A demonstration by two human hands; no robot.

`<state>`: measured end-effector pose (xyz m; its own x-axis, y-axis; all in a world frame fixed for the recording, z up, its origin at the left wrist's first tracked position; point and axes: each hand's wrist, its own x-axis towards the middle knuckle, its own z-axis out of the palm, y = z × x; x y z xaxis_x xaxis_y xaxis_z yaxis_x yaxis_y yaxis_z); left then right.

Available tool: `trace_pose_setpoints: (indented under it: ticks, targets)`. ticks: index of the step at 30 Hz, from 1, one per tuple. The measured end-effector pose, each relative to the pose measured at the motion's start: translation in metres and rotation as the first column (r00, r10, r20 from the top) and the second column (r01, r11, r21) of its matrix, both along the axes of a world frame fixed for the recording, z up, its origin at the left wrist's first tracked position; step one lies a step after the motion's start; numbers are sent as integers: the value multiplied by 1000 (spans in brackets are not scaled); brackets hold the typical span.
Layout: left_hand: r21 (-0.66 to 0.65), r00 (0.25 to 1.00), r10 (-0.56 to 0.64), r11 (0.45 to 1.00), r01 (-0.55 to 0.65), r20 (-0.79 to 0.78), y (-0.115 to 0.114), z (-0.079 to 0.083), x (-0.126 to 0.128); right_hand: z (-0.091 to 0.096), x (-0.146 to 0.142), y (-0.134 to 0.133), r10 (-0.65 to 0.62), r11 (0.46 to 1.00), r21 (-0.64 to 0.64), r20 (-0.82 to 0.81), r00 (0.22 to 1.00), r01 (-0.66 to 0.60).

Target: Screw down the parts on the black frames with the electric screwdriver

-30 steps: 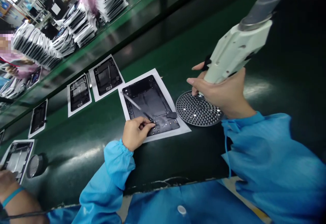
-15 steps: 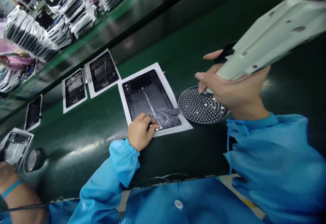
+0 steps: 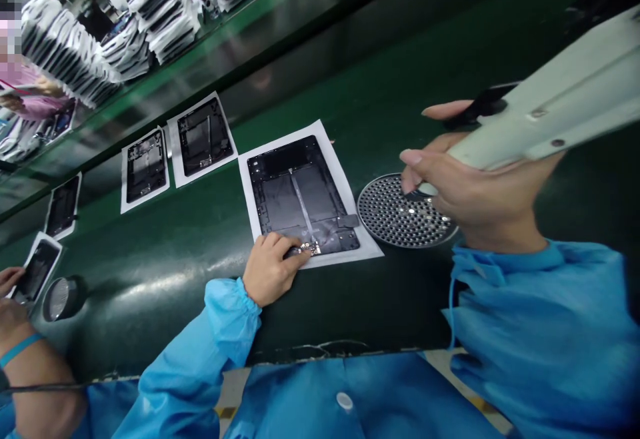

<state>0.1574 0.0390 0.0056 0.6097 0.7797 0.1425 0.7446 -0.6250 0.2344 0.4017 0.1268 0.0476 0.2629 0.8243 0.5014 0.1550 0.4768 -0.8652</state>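
Since a second ago the strip (image 3: 303, 206) has swung from a slant to run lengthwise along the panel (image 3: 273, 192), and the tool (image 3: 560, 106) has tipped from 1 towards 2 o'clock; the panel lies on one white sheet (image 3: 367, 250) before the person; the left hand (image 3: 270, 269), at the panel's 7 o'clock, has its fingers curled and thumb on the one board (image 3: 315, 248) at the near edge, though whether they pinch or merely press it I cannot tell; the right hand (image 3: 493, 189) is wrapped round the tool, over one holed tray (image 3: 383, 207) at the panel's 3 o'clock; four more panels show: one (image 3: 204, 139) at 10 o'clock, two (image 3: 145, 167) towards 9, and one (image 3: 40, 269) between 8 and 9, touched by a co-worker's hand (image 3: 9, 280), with one dish (image 3: 60, 298) just beside.
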Motion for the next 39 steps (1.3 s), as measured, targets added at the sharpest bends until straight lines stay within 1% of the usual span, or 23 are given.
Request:
trace_pose_setpoints:
  ticks: [2,4,5,8,10,13,18,23,26,29,33,36,39]
  targets:
    - [62,1000,15,998,-14,-9,5,-2,2,1,-7,-5,73,997,-19,-51,996,-74]
    - [93,999,40,995,-41,12,16,-4,11,2,-15,-10,153,986,-60,-81,985,-158]
    - [90,998,55,994,-57,25,21,-4,17,3,-19,-12,191,978,-74,-68,979,-196]
    - [31,994,100,994,-102,53,34,-6,37,3,-27,-14,272,961,-61,15,962,-271]
    - [0,991,115,993,-116,67,37,-8,45,0,-32,-13,330,940,-91,-1,944,-329]
    - [-8,990,118,993,-118,76,36,-9,49,-11,-37,-11,381,908,-174,-38,924,-382]
    - [-25,989,123,992,-121,86,34,-10,50,-26,-40,-11,398,886,-259,-1,917,-385]
    - [-33,988,114,993,-112,100,34,-10,51,-30,-37,-14,416,896,-230,144,898,-379]
    - [-43,989,110,993,-106,100,34,-10,52,-31,-36,-17,446,883,-255,200,872,-393]
    - [-54,988,120,992,-115,95,34,-10,52,-32,-36,-19,449,877,-273,171,877,-396]
    - [-19,988,111,994,-110,107,34,-11,51,-30,-41,-17,407,896,-233,95,909,-377]
    - [40,987,88,995,-94,136,34,-12,48,-24,-43,-14,407,901,-199,76,910,-386]
    - [87,986,80,992,-93,147,35,-14,43,-14,-37,-8,419,896,-180,38,907,-407]
